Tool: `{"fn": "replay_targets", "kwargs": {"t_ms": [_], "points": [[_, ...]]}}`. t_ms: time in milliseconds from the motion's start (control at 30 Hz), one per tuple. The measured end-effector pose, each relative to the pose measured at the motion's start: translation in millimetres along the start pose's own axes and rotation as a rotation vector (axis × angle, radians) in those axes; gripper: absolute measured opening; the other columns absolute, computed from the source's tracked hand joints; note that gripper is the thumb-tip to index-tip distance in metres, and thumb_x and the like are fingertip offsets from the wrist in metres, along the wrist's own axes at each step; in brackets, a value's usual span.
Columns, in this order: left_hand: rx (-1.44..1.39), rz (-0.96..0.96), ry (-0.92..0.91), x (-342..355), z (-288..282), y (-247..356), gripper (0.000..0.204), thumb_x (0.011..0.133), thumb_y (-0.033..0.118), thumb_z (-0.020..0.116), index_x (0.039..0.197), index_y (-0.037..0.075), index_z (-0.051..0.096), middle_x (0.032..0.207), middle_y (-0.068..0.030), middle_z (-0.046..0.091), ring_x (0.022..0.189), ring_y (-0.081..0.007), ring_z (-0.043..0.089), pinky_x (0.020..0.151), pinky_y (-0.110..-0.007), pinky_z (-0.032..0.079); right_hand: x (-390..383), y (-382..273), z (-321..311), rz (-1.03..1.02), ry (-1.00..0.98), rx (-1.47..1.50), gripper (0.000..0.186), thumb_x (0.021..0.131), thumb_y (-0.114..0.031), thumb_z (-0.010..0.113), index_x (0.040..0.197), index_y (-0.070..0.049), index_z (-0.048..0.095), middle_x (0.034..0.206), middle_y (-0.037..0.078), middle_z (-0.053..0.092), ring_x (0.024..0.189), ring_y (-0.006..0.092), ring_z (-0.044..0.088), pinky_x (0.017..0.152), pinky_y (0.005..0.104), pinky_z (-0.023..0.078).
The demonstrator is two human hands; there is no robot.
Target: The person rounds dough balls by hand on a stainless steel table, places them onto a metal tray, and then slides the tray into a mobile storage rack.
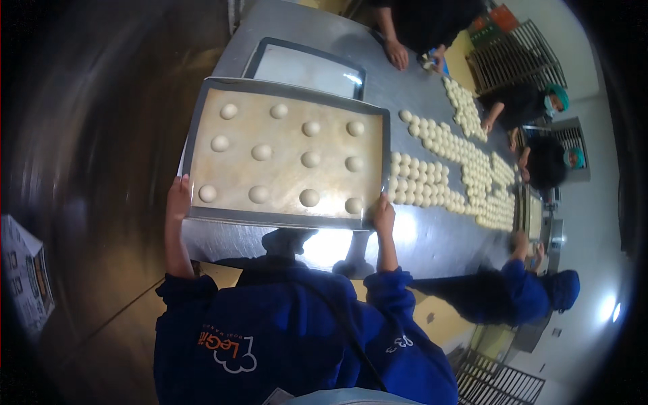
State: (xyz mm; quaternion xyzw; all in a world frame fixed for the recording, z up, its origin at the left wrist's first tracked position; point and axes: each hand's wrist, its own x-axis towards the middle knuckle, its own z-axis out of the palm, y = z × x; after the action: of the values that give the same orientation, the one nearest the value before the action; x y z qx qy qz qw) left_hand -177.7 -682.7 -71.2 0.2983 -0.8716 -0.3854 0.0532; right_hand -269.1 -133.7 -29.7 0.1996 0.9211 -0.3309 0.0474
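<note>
A rectangular baking tray [287,219] with a dark rim and a tan paper lining is in front of me. Several round pale dough balls [261,152] sit on it in spaced rows. My left hand [178,194] is closed round the near left corner. At the near right corner, my right hand [383,214] grips the rim, its fingers partly hidden. Just behind lies a second tray [310,65] with a whitish surface, partly covered by the one I hold. Both are over a shiny steel table [283,23].
Many more dough balls [422,183] stand packed in rows on the table to the right. Co-workers' hands [397,55] work along its far side; a person in blue [513,293] stands at the right. Rack shelving [520,61] is beyond. A printed carton [25,273] is at far left.
</note>
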Motion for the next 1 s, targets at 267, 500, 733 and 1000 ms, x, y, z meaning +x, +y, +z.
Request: {"fn": "replay_targets", "kwargs": {"t_ms": [267, 500, 733, 1000], "points": [[-0.361, -0.059, -0.165, -4.4, -22.7, 46.3, 0.055, 0.103, 0.046, 0.046, 0.107, -0.003, 0.07, 0.092, -0.0097, 0.07, 0.087, -0.0161, 0.062, 0.081, -0.03, 0.047, 13.4, 19.9, 7.3, 0.007, 0.003, 0.067, 0.084, 0.089, -0.071, 0.051, 0.089, 0.012, 0.066, 0.08, 0.03, 0.066, 0.081, 0.0419, 0.066, 0.073, 0.0464, 0.05], [-0.194, 0.013, -0.243, 4.6, -20.2, 7.8, 0.052, 0.105, 0.04, 0.038, 0.131, 0.0, 0.059, 0.125, -0.0201, 0.064, 0.113, -0.0316, 0.062, 0.098, -0.04, 0.046, -3.5, 8.9, -8.0, -0.005, -0.117, 0.121, 0.073, 0.094, -0.065, 0.045, 0.104, 0.003, 0.069, 0.103, 0.028, 0.068, 0.101, 0.0427, 0.065, 0.091, 0.0488, 0.049], [-0.572, -0.068, -0.288, -98.8, -25.5, 49.6, 0.072, 0.103, 0.053, 0.039, 0.124, -0.013, 0.056, 0.118, -0.0221, 0.063, 0.103, -0.0304, 0.06, 0.092, -0.041, 0.047, -129.4, 90.2, -73.6, 0.059, -0.001, 0.365, 0.06, 0.095, -0.058, 0.053, 0.097, 0.001, 0.067, 0.077, 0.018, 0.066, 0.073, 0.0293, 0.063, 0.073, 0.0416, 0.049], [-0.443, 0.305, -0.676, -167.3, 62.2, 163.9, 0.065, 0.104, 0.048, 0.042, 0.114, -0.013, 0.059, 0.111, -0.0207, 0.064, 0.097, -0.0264, 0.059, 0.087, -0.038, 0.048, -291.9, 256.9, -138.6, 0.319, 0.394, 0.546, 0.058, 0.095, -0.055, 0.052, 0.099, 0.0, 0.068, 0.08, 0.02, 0.068, 0.078, 0.0354, 0.066, 0.072, 0.0435, 0.05]]}}
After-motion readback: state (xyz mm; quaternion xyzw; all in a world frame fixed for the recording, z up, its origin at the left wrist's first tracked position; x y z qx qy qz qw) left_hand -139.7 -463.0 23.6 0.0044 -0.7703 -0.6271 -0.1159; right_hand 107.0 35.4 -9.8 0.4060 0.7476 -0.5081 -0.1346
